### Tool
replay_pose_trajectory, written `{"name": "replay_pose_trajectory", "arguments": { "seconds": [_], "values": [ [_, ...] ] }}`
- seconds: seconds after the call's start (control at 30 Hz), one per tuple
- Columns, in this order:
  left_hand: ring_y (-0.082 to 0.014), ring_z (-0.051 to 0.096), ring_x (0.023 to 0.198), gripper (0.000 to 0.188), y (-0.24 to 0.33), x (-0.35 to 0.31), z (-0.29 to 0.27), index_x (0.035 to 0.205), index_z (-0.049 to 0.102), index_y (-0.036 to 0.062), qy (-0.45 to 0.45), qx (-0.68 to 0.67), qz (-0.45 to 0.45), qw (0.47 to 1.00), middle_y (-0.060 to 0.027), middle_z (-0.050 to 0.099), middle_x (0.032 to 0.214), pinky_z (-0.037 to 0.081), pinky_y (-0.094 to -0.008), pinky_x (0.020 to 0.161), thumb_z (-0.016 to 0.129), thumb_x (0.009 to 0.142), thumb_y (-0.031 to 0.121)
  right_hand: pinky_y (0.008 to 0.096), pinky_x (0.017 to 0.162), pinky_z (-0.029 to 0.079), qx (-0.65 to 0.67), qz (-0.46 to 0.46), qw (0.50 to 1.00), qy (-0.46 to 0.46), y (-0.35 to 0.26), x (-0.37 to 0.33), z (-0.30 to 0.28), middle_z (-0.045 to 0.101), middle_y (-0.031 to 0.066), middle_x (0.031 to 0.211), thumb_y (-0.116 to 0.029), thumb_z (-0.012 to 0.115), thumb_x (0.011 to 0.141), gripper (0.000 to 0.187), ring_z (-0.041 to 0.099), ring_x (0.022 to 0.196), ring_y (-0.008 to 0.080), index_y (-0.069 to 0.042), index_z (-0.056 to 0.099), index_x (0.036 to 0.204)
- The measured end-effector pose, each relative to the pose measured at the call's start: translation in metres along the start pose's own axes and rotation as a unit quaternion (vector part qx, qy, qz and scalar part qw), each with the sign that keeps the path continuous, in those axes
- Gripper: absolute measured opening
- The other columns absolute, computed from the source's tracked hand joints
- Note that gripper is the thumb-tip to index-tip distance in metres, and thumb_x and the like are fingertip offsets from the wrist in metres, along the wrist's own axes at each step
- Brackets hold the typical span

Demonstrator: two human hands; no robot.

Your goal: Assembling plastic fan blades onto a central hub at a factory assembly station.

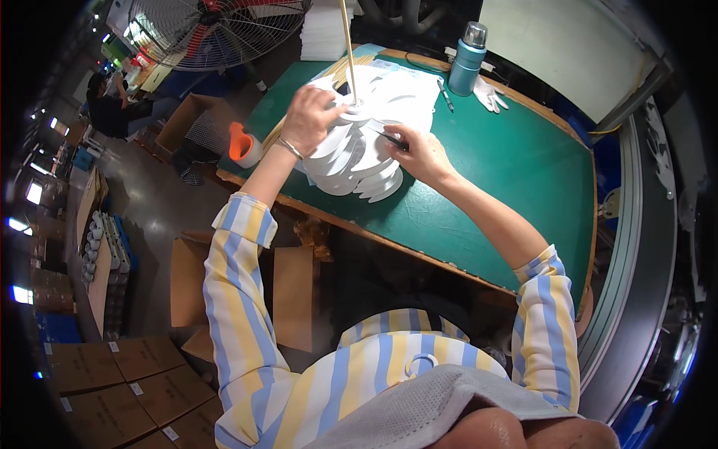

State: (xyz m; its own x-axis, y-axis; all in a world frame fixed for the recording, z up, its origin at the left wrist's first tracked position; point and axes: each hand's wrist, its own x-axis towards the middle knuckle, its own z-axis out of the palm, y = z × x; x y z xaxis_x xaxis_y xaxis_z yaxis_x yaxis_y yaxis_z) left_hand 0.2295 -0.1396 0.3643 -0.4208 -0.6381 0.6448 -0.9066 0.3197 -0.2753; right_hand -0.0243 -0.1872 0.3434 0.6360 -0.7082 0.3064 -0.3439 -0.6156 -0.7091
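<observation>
A stack of white plastic fan blades (351,161) stands on the green table (479,202), threaded on an upright wooden rod (348,49). At the left of the stack's top, my left hand (308,120) holds the uppermost blade near the hub, thumb toward the rod. My right hand (421,153) is closed around a slim black-handled tool (395,140), whose tip points at the top blade from the right. The tip is too small to make out, so I cannot tell whether it is a knife.
Behind the stack lie wooden rods (365,54) and white sheets. A teal thermos (468,60), a pen (445,96) and a white glove (490,95) sit farther back. An orange-and-white tape roll (243,146) rests at the left edge. Cartons (112,389) stand lower left, a caged fan (217,30) upper left.
</observation>
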Motion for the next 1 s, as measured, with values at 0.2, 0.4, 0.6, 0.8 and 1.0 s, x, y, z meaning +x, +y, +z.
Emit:
{"name": "replay_pose_trajectory", "arguments": {
  "seconds": [0.2,0.4,0.6,0.8,1.0],
  "values": [
    [-0.0203,0.056,0.099,0.015,-0.013,-0.007,0.0,0.069,0.068,0.0101,-0.059,0.157,-0.022,0.986,-0.0053,0.062,0.092,0.035,-0.0405,0.104,0.056,0.075,0.006,0.034,0.077,0.052,-0.014,0.022,0.999,-0.021,-0.014,-0.001,-0.005,0.069,0.0173,0.092,-0.023,0.066,0.087,0.036,0.068,0.085,0.0263,-0.008,0.062,0.119],
    [-0.0201,0.055,0.098,0.02,-0.002,-0.002,0.0,0.088,0.071,0.0118,0.003,0.024,0.08,0.996,-0.0058,0.06,0.097,0.037,-0.0399,0.103,0.053,0.081,0.006,0.0342,0.078,0.052,0.001,0.018,1.0,-0.02,-0.005,0.0,-0.001,0.069,0.0179,0.093,-0.022,0.066,0.087,0.036,0.068,0.086,0.0272,-0.007,0.061,0.119],
    [-0.0217,0.054,0.102,0.019,-0.029,-0.009,-0.002,0.089,0.073,0.01,-0.17,0.187,-0.11,0.961,-0.0059,0.06,0.1,0.034,-0.0409,0.103,0.057,0.079,0.009,0.0341,0.077,0.052,-0.014,0.007,1.0,-0.025,-0.007,-0.001,0.0,0.069,0.018,0.094,-0.022,0.066,0.087,0.036,0.068,0.086,0.0274,-0.008,0.061,0.12],
    [-0.0254,0.052,0.111,0.032,-0.011,-0.004,0.003,0.101,0.071,0.0164,-0.119,0.011,-0.001,0.993,-0.0076,0.058,0.112,0.036,-0.0393,0.102,0.055,0.078,0.002,0.0343,0.078,0.052,-0.004,0.023,0.999,-0.025,-0.005,-0.002,-0.001,0.069,0.0183,0.091,-0.022,0.065,0.087,0.036,0.068,0.085,0.0276,-0.008,0.062,0.12],
    [-0.0261,0.05,0.113,0.032,-0.017,-0.001,0.017,0.105,0.07,0.0166,-0.199,0.078,-0.141,0.967,-0.0086,0.057,0.116,0.033,-0.0408,0.104,0.054,0.08,0.005,0.0344,0.077,0.052,-0.023,0.02,0.999,-0.033,-0.011,-0.001,-0.002,0.069,0.0181,0.091,-0.02,0.065,0.086,0.036,0.068,0.083,0.0266,-0.008,0.062,0.12]
  ]
}}
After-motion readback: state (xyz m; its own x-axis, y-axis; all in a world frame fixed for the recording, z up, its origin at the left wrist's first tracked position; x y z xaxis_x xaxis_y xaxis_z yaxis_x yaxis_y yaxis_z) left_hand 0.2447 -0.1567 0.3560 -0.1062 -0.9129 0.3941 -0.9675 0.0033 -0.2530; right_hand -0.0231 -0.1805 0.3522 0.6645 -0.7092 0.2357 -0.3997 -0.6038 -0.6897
